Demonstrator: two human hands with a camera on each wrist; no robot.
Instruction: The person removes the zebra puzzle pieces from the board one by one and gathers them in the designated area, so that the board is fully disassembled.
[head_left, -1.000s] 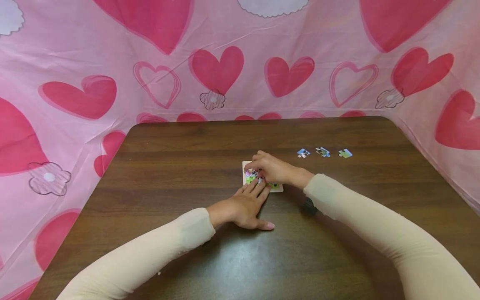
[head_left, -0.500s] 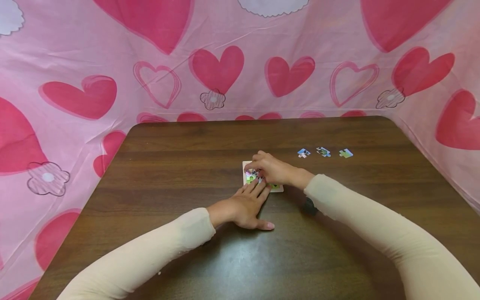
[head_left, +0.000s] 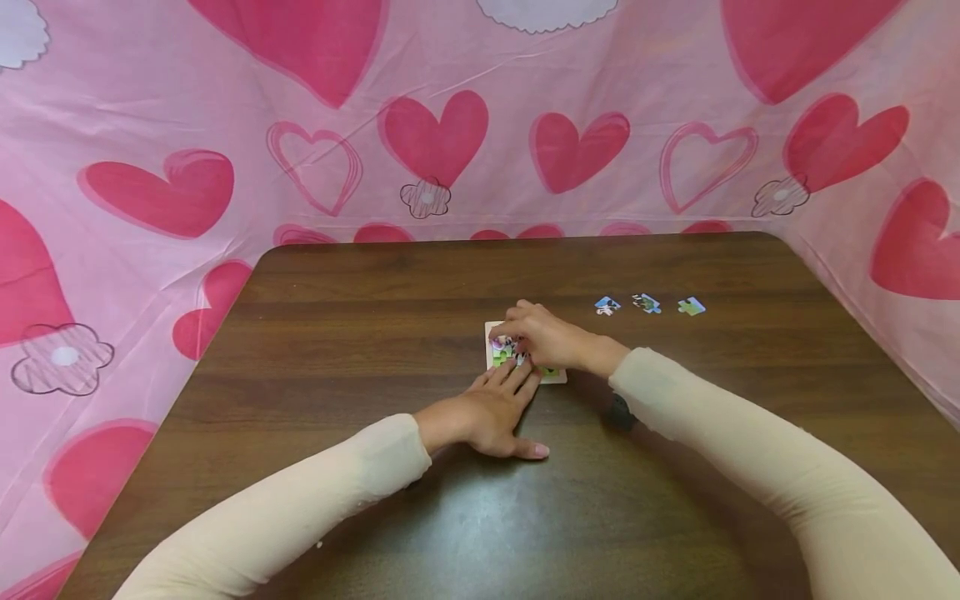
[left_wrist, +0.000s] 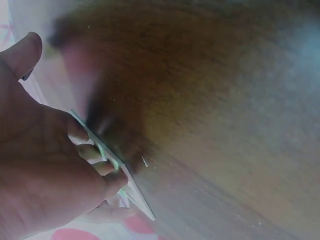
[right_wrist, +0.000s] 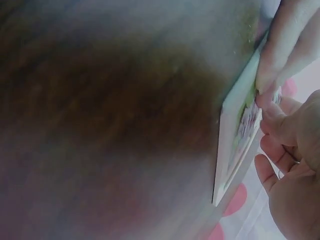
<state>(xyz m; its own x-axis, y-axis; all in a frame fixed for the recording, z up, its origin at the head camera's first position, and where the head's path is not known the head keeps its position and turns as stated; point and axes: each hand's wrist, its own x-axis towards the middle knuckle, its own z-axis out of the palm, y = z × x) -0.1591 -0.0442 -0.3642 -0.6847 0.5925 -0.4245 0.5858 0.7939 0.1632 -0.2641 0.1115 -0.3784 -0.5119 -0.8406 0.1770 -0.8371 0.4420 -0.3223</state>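
A small jigsaw puzzle in a pale wooden tray lies mid-table, its green and multicoloured picture partly covered by both hands. My left hand lies flat, fingers extended onto the tray's near side and thumb out over the table. Bent over the tray from the right, my right hand has thumb and fingers curled around a puzzle piece that is mostly hidden. In the right wrist view, the right thumb comes down on the picture beside the left fingertips. The left wrist view shows the left fingers along the tray's edge.
To the right, beyond the hands, lie three loose puzzle pieces: a blue and white one, a darker one and a green and blue one. The brown wooden table backs onto a pink heart-printed cloth.
Both hands stay in nearly the same place over the tray. The pink cloth at the left has shifted slightly.
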